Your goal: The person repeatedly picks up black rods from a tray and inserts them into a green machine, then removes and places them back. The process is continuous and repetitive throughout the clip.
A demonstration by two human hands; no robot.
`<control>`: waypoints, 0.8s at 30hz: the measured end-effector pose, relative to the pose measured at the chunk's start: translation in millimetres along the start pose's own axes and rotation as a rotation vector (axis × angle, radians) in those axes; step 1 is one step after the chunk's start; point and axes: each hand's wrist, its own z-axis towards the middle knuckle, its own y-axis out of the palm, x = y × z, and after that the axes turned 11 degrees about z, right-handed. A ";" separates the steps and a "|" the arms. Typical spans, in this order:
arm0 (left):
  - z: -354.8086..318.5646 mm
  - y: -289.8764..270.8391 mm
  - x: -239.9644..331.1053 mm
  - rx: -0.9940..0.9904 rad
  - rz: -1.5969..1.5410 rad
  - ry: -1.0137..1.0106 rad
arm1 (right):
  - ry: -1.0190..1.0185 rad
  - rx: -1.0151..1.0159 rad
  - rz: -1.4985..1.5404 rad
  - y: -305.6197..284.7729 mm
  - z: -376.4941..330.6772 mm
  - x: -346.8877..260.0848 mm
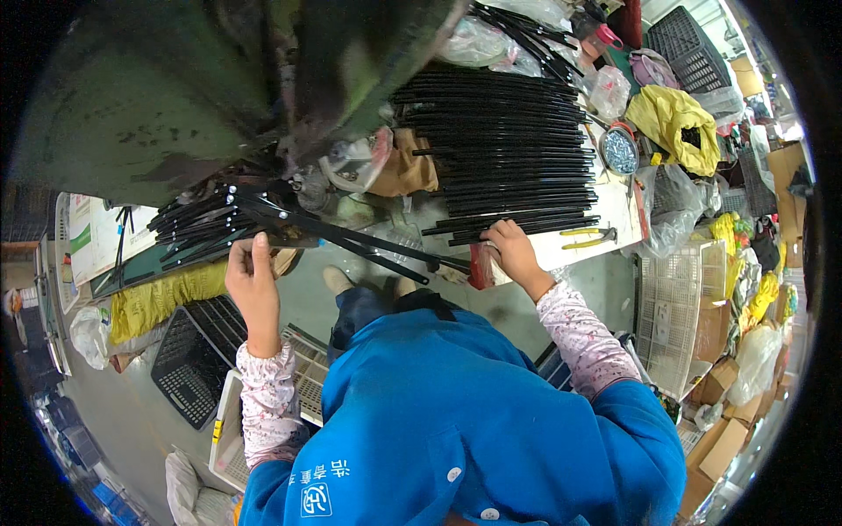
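1. The left hand point(252, 285) is curling, thumb near fingers, beside the riveted black bars point(338, 232); whether it is pinching them, I cannot tell.
2. Those bars are extending from beneath the green machine point(149, 123) toward the worktop's point(561, 254) near left corner.
3. The right hand point(513, 254) is bending its fingers at the nearest black rods point(513, 158), by the near edge; its hold is unclear.
4. A yellow-handled tool point(605, 237) is lying near that edge.

Rods point(517, 149) on table point(618, 206), bowl point(604, 151) beside (right)
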 end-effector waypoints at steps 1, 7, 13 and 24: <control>-4.1 2.0 6.3 -0.012 -0.016 0.025 | -0.040 0.010 -0.069 1.0 -6.0 3.8; -25.1 17.2 39.0 -0.107 -0.059 0.228 | -0.150 0.076 -0.049 -0.7 10.1 -0.8; -36.5 31.9 79.6 -0.542 -0.510 -0.251 | -0.522 0.190 0.183 -43.2 101.9 -130.8; 0.2 0.1 45.3 -0.009 -0.719 -0.249 | -0.611 0.296 0.247 -20.0 156.0 -202.1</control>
